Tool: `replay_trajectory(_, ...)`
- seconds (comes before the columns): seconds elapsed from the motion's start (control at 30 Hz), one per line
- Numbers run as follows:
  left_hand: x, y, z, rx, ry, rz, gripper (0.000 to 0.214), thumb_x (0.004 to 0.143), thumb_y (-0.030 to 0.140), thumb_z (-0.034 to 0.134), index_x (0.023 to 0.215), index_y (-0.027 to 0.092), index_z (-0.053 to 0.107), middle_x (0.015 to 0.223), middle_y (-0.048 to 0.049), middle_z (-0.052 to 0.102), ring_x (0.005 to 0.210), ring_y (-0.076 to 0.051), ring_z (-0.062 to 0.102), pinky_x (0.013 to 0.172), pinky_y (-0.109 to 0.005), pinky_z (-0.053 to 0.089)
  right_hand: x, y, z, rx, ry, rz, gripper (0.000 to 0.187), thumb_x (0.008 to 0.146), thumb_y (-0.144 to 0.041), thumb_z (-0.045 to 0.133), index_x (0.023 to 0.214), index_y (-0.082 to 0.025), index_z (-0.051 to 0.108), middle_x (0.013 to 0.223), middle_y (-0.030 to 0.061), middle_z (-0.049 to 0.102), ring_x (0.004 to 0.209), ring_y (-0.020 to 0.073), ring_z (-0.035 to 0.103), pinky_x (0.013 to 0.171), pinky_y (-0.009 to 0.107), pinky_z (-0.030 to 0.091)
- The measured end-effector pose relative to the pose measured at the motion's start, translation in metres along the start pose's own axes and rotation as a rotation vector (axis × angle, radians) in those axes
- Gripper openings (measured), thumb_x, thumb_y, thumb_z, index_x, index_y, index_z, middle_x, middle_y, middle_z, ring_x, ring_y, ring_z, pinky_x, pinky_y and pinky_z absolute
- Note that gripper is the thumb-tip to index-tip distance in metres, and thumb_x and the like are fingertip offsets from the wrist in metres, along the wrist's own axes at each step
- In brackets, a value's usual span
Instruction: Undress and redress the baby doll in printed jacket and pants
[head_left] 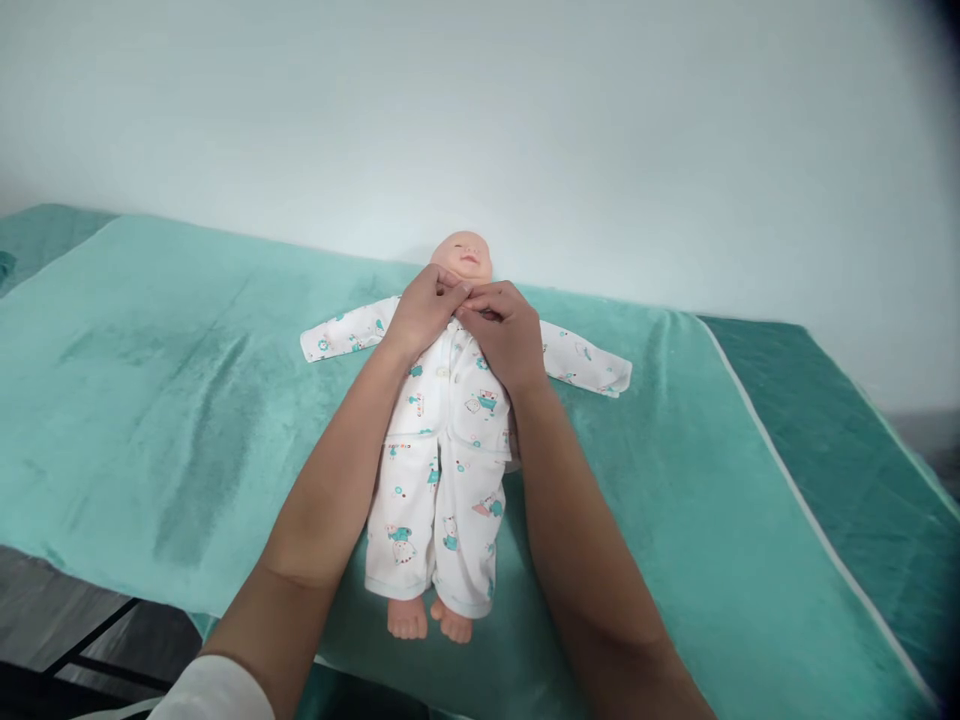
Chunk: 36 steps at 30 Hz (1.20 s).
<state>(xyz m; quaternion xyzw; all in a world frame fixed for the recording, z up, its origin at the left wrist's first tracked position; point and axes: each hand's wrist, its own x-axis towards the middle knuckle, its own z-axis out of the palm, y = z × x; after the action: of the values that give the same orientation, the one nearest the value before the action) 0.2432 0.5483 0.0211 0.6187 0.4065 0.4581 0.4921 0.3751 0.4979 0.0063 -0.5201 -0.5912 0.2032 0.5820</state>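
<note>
A baby doll lies on its back on a teal blanket, its head towards the wall and its bare feet towards me. It wears a white printed top and trousers, the sleeves spread out to both sides. My left hand and my right hand meet at the doll's neck, just under its chin. Both pinch the collar of the top, fingers closed on the fabric. My forearms run along either side of the doll's body.
The blanket covers a table or bed that stands against a pale wall. A darker green cover shows at the right. The near edge drops off to a dark floor at the lower left.
</note>
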Motion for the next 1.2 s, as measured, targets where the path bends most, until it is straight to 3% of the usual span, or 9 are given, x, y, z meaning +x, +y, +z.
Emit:
replay_trajectory(0.23,-0.001,0.007,0.002,-0.074,0.041,-0.092,0.014,0.085,0.009,0.058,0.092,0.02,0.053,0.072,0.0034,0.058,0.068,-0.013,0.058,0.069,-0.026,0.045,-0.001,0.0,-0.001,0.022,-0.025,0.042,0.003,0.081,-0.026,0.074,0.081,-0.024,0.077,0.1,0.0021,0.073,0.1,0.0183,0.067,0.091,0.036,0.051)
replay_trajectory(0.37,0.001,0.008,0.001,0.055,0.096,-0.12,0.019,0.079,0.005,0.057,0.09,0.02,0.056,0.071,0.0024,0.059,0.064,-0.013,0.057,0.065,-0.027,0.042,-0.006,-0.002,-0.003,-0.011,-0.046,0.052,0.008,0.081,-0.027,0.072,0.088,-0.023,0.074,0.106,0.003,0.073,0.103,0.0188,0.065,0.091,0.035,0.049)
replay_trajectory(0.57,-0.005,0.002,-0.005,0.233,0.066,-0.023,0.016,0.08,0.012,0.059,0.093,0.02,0.066,0.061,0.0038,0.056,0.059,-0.014,0.051,0.063,-0.029,0.037,-0.02,-0.007,-0.004,-0.097,-0.067,0.007,0.02,0.082,-0.025,0.066,0.102,-0.025,0.066,0.122,0.006,0.069,0.119,0.0231,0.061,0.107,0.043,0.045)
replay_trajectory(0.7,-0.014,0.0,-0.007,0.337,0.078,0.101,0.019,0.085,0.016,0.057,0.093,0.021,0.074,0.069,0.0012,0.063,0.07,-0.016,0.056,0.071,-0.03,0.041,-0.034,-0.012,0.0,-0.201,-0.04,-0.025,0.028,0.083,-0.025,0.064,0.111,-0.025,0.062,0.126,0.0083,0.067,0.125,0.0257,0.057,0.114,0.047,0.04)
replay_trajectory(0.8,-0.022,0.0,-0.008,0.357,0.125,0.114,0.018,0.087,0.019,0.056,0.09,0.021,0.074,0.076,-0.0008,0.068,0.075,-0.017,0.058,0.075,-0.03,0.042,-0.047,-0.017,0.006,-0.36,0.086,0.016,0.031,0.083,-0.027,0.064,0.114,-0.023,0.06,0.125,0.0118,0.064,0.12,0.029,0.055,0.109,0.05,0.043)
replay_trajectory(0.9,-0.033,0.005,-0.011,0.301,0.118,0.111,0.014,0.088,0.022,0.058,0.085,0.02,0.072,0.074,0.0,0.066,0.074,-0.016,0.057,0.076,-0.03,0.043,-0.059,-0.025,0.009,-0.499,0.159,0.042,0.023,0.085,-0.03,0.061,0.107,-0.023,0.059,0.117,0.0127,0.062,0.11,0.0297,0.055,0.101,0.05,0.046)
replay_trajectory(1.07,-0.057,0.017,-0.022,0.232,0.009,0.069,0.019,0.088,0.035,0.066,0.078,0.019,0.067,0.072,0.0013,0.061,0.07,-0.013,0.052,0.07,-0.028,0.041,-0.064,-0.041,0.005,-0.557,0.105,0.092,0.004,0.088,-0.027,0.054,0.089,-0.024,0.056,0.095,0.0066,0.062,0.086,0.0231,0.055,0.082,0.04,0.046)
replay_trajectory(1.2,-0.069,0.017,-0.029,0.147,-0.087,0.026,0.017,0.085,0.036,0.07,0.09,0.019,0.069,0.08,0.0,0.064,0.073,-0.013,0.055,0.07,-0.028,0.043,-0.057,-0.046,-0.004,-0.483,0.057,0.147,0.008,0.087,-0.028,0.057,0.08,-0.023,0.057,0.079,0.0015,0.062,0.071,0.0177,0.052,0.074,0.036,0.043)
